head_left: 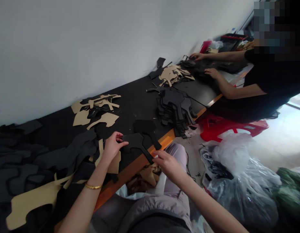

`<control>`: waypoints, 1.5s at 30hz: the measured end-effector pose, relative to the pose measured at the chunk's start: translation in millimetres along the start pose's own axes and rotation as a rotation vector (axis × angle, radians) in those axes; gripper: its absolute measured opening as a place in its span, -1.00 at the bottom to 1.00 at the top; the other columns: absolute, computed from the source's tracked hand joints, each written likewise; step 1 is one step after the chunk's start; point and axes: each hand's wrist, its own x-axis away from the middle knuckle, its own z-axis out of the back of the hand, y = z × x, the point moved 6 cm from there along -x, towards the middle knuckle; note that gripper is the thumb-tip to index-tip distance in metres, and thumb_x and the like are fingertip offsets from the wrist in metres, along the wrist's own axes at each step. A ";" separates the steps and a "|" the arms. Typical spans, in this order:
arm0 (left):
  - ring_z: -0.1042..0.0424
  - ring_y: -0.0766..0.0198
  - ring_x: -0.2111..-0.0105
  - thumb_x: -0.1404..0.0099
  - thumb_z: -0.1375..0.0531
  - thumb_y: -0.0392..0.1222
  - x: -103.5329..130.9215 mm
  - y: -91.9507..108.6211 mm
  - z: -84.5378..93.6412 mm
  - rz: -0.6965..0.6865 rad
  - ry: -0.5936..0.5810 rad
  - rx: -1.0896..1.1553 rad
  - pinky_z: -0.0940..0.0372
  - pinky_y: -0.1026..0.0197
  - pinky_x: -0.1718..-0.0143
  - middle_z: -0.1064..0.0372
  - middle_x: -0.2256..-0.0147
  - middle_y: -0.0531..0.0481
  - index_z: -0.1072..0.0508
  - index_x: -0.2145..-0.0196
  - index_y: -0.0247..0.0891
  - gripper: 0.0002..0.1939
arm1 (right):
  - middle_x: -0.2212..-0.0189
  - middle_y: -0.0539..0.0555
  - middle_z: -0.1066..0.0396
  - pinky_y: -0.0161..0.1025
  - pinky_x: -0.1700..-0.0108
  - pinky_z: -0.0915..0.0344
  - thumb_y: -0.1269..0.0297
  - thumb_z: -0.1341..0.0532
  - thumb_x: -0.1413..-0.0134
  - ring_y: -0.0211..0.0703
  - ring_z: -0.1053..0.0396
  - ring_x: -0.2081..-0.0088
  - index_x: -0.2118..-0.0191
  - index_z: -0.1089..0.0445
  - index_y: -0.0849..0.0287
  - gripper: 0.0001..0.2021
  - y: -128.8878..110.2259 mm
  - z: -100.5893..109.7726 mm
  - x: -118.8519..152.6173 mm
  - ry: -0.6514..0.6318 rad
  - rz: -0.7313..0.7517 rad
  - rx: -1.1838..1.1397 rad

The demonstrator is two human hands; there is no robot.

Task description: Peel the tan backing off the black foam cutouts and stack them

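Black cut piece [134, 141] is lying at the bench's [137, 161] near edge; the left hand [114, 145] is pinching its wide end between thumb and fingers, while the right hand [165, 161] is pinching its narrow tip. Dark stacked pieces [172, 105] are resting farther right along that edge.

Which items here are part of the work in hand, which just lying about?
In the work, as it looks:
- black piece between left hand and right hand
- black stack
- loose black pieces

Lying about, probably:
- tan pieces on the table
- plastic bags on the floor
- red plastic item
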 end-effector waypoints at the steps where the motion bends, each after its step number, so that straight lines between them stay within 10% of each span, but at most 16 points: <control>1: -0.44 0.22 0.40 0.12 -0.36 -0.11 0.0 -0.2 0.0 -0.001 -0.001 -0.005 -0.32 0.20 0.34 -0.41 0.37 0.01 -0.34 0.34 -0.24 -0.61 | 0.14 0.19 -0.41 -0.16 0.11 -0.41 0.58 -0.03 -0.11 -0.10 -0.38 0.12 0.22 -0.47 0.22 -0.71 -1.1 3.3 -3.3 0.034 -0.018 -0.012; 14: -0.44 0.26 0.39 -0.13 -0.17 -0.17 0.3 0.5 0.8 -0.091 0.020 0.027 -0.31 0.21 0.29 -0.42 0.38 0.01 -0.36 0.36 -0.23 -0.89 | -0.12 0.19 -0.27 -0.12 -0.23 -0.15 0.53 0.00 -0.13 -0.06 -0.11 -0.21 -0.11 -0.26 0.36 -0.59 -48.7 -51.9 -75.8 -0.056 0.232 0.007; 40: -0.35 0.46 0.52 -0.05 -0.29 -0.29 6.0 11.9 -1.9 -0.131 0.076 -0.158 -0.34 0.22 0.32 -0.17 0.18 0.01 -0.31 0.35 -0.24 -0.77 | -0.21 0.23 -0.11 0.01 -0.26 -0.04 0.25 -0.06 -0.20 -0.04 0.01 -0.27 -0.20 -0.12 0.30 -0.52 -42.0 -67.2 -60.6 -0.155 0.197 0.002; 45: -0.40 0.19 0.25 -0.07 -0.30 -0.10 8.9 20.3 7.4 -0.090 0.088 -0.488 -0.29 0.18 0.26 -0.20 0.20 -0.02 -0.34 0.29 -0.19 -0.73 | -0.23 0.20 -0.08 0.00 -0.26 -0.03 0.24 -0.04 -0.22 -0.04 0.02 -0.27 -0.21 -0.11 0.29 -0.52 -41.8 -68.1 -58.9 -0.132 0.191 0.002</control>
